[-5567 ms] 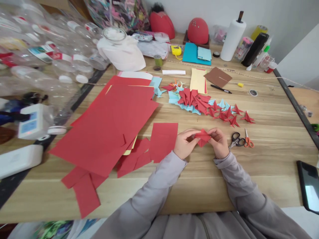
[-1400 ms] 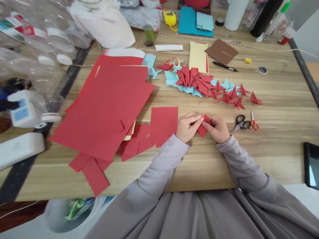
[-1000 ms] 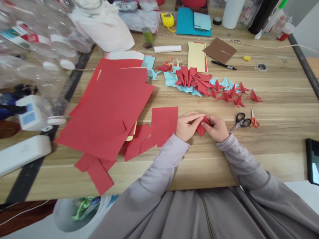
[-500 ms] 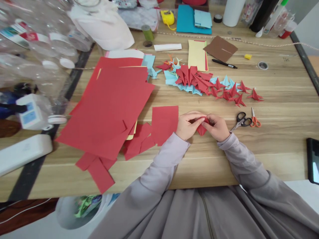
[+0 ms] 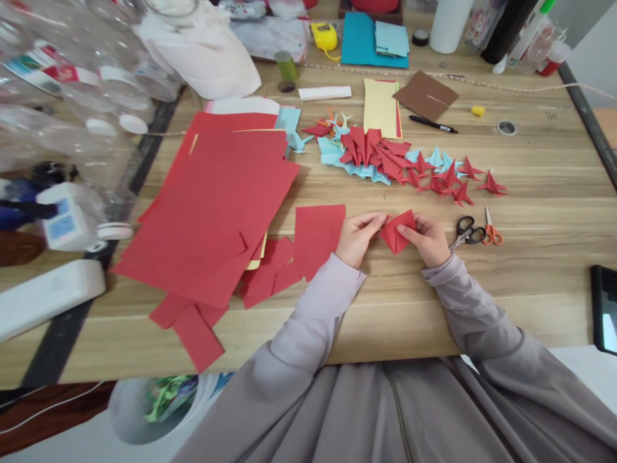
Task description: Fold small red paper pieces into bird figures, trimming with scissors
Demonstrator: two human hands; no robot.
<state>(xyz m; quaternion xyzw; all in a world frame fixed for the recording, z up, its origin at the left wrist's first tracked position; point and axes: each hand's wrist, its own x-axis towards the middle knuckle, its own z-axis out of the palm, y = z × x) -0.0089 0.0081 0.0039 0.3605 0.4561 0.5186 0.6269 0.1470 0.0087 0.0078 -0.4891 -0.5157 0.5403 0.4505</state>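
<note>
A small folded red paper piece (image 5: 396,233) sits between both hands, just above the wooden table (image 5: 530,257). My left hand (image 5: 357,236) pinches its left edge with closed fingers. My right hand (image 5: 428,238) grips its right side, fingers curled round it. A red paper square (image 5: 315,239) lies just left of my left hand. Beyond the hands stretches a row of folded red and light blue paper figures (image 5: 405,168).
Large red sheets (image 5: 212,206) and scraps cover the left of the table. Scissors (image 5: 475,233) lie right of my right hand. A pen (image 5: 432,124), brown card (image 5: 425,96), yellow paper (image 5: 382,108) and plastic bottles (image 5: 77,96) stand farther off. A dark phone (image 5: 605,318) rests at the right edge.
The hands have drawn slightly apart and the folded red piece now shows more of its face. Since the oldest frame the view has tilted downward.
</note>
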